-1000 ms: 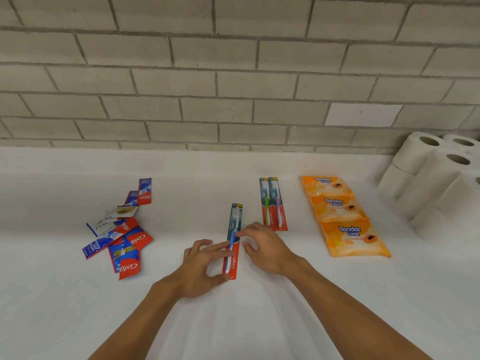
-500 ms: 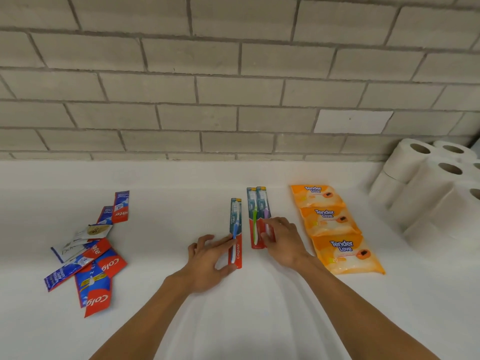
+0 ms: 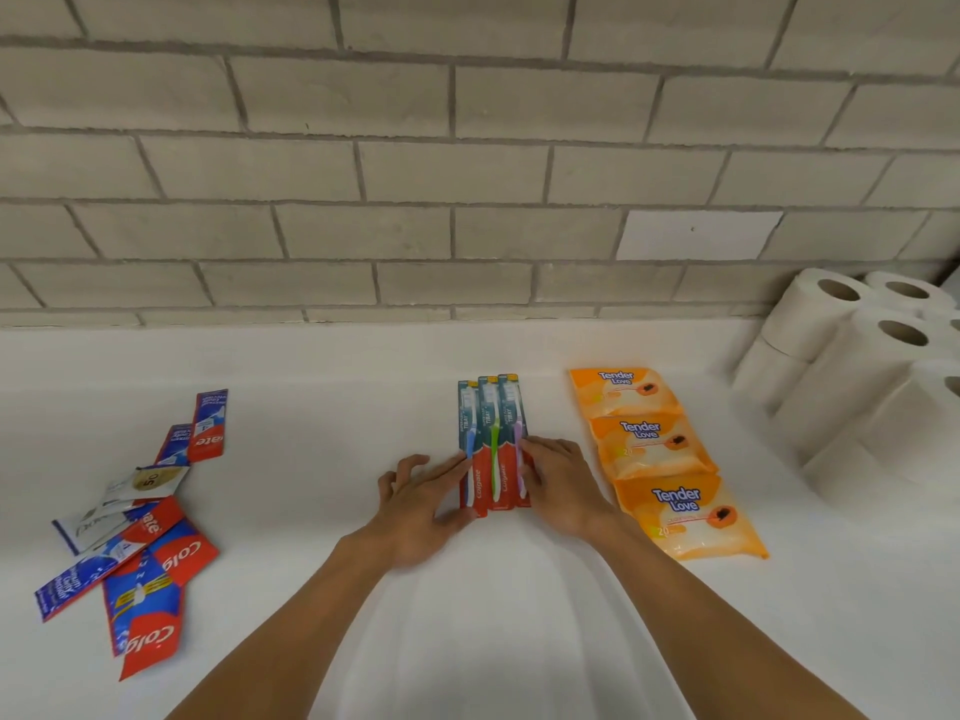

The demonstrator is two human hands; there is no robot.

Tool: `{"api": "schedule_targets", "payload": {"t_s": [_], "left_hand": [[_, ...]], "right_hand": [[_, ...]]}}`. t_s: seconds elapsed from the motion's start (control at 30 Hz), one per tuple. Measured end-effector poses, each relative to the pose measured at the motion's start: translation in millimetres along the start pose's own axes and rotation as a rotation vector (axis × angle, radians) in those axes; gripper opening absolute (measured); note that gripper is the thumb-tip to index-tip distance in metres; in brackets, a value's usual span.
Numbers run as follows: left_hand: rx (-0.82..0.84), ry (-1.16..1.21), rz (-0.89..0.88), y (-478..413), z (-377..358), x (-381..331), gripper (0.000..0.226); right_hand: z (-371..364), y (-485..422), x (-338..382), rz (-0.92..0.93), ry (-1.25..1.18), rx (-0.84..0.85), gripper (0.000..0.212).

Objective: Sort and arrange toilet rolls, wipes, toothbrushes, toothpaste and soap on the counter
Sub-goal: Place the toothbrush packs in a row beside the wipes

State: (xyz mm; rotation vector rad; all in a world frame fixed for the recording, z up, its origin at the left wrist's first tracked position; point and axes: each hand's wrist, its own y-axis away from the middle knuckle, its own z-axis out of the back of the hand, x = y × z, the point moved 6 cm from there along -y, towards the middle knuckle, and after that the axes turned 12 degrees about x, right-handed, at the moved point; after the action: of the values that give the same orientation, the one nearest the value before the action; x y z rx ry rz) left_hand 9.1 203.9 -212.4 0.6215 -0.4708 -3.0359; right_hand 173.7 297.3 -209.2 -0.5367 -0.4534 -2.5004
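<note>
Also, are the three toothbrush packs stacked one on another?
No, the toothbrush packs lie flat side by side on the counter.

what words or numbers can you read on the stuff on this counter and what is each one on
"Tender Love": each of the three orange wipes packs.
"20": the nearest of them, lower left.
"Colgate": the red lower part of the toothbrush packs.
"Colg" and "ate": cut off, on the red toothpaste sachets.
"50": a gold and white sachet.
Small print on the toothbrush cards and blue sachets: too blurred to read.
</note>
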Motion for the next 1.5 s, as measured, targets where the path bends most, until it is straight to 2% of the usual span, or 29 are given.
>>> {"api": "schedule_targets", "payload": {"t_s": [1.3,1.5], "left_hand": [[0.004,0.043,0.020,-8.2,0.1,-0.7,0.068],[-0.059,0.134,-0.006,-0.5,0.3,0.8,0.074]], "right_hand": [[11.6,8.8,10.1,-0.032,-0.059,0.039,0.052],[10.9,11.7,13.2,-0.016,-0.106,-0.010,0.041]]}}
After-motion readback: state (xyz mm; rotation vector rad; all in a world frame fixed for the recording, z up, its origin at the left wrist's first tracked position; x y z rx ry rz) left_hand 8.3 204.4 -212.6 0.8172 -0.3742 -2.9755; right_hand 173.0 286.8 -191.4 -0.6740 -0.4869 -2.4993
